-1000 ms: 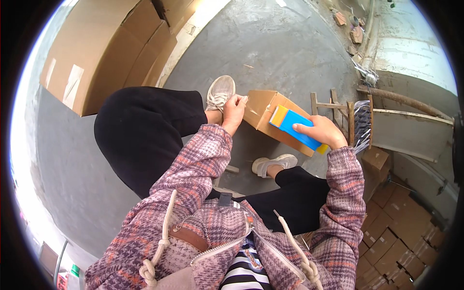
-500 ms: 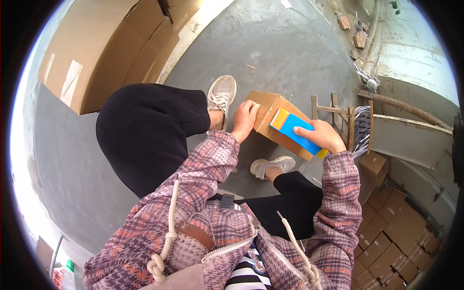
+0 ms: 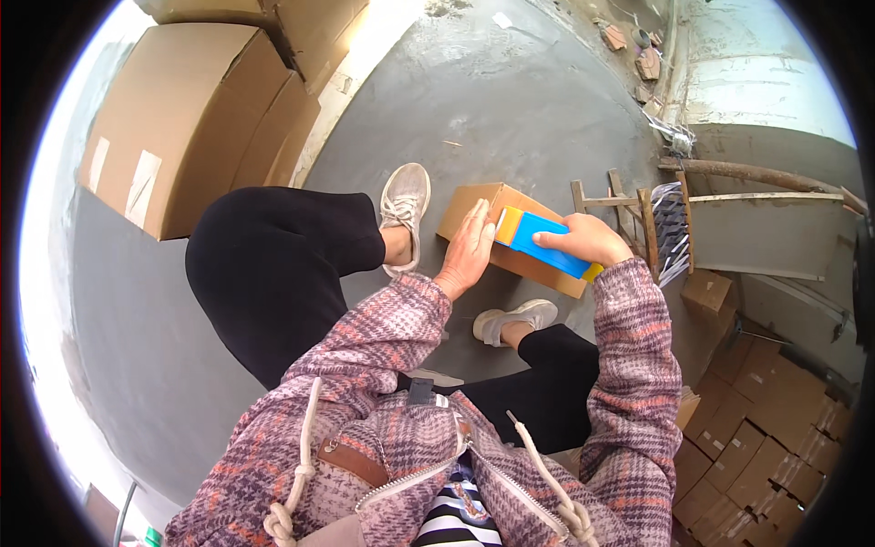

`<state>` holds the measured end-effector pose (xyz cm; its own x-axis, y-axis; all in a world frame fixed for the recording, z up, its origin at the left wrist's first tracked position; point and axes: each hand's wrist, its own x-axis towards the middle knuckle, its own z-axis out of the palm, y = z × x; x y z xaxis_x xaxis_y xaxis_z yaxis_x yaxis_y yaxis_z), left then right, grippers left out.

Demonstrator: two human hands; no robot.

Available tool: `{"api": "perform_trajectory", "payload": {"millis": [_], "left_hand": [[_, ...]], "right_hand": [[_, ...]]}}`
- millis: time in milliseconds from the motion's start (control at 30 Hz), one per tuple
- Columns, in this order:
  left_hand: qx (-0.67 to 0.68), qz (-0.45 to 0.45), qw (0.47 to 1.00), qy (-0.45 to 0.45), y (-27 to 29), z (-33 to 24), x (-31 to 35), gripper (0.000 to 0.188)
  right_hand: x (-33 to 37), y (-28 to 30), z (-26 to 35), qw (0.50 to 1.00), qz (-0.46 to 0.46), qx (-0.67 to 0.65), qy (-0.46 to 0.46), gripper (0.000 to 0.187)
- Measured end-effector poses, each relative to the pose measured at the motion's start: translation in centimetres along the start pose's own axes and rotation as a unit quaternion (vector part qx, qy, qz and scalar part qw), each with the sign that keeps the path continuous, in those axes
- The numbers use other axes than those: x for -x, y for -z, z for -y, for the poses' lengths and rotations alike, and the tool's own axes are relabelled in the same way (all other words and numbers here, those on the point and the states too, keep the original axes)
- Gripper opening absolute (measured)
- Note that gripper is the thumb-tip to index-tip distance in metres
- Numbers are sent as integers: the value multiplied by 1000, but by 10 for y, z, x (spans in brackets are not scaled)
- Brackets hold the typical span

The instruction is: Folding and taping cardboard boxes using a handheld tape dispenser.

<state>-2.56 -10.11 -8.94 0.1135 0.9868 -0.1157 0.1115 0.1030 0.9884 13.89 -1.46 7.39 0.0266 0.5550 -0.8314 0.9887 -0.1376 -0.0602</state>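
A small brown cardboard box [image 3: 538, 267] sits between my feet. Lying along it is a flat blue block with yellow ends [image 3: 558, 255], gripped by my right hand [image 3: 592, 240], thumb on its upper face. It looks like a packet or case, but its exact kind I cannot make out. My left hand [image 3: 467, 251] has its fingers stretched out and held together, laid flat at the box's left part beside the block's yellow end. Nothing shows in that hand. Part of the box is hidden behind my hands and the block.
Large cardboard cartons [image 3: 191, 118] stand at the far left. A low wooden stool with a woven seat [image 3: 673, 228] is right of the box. Flat stacked cartons [image 3: 756, 438] fill the lower right. Wooden poles [image 3: 766, 171] and brick pieces [image 3: 647, 62] lie at the far right.
My left hand has gone from bent fingers at the box's edge to straight fingers laid flat by the block. The block and my right hand have shifted slightly left. The view has tilted.
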Motion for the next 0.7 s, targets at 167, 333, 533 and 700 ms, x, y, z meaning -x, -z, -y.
{"api": "perform_trajectory", "payload": {"millis": [167,333,533,700], "left_hand": [[-17,54,992,112,5,5,-9,66],[-79,82,974,197,-1,-2,-31,75],[-171,54,973,145,-3,7,-36,71],[-217,61,963,145,-5,18,-37,67]], "right_hand": [[0,2,6,1000,-4,13,14,78],[4,4,7,1000,-7,8,5,72],[5,8,5,999,2,10,30,75],[8,6,-17,999,39,-4,27,79]]}}
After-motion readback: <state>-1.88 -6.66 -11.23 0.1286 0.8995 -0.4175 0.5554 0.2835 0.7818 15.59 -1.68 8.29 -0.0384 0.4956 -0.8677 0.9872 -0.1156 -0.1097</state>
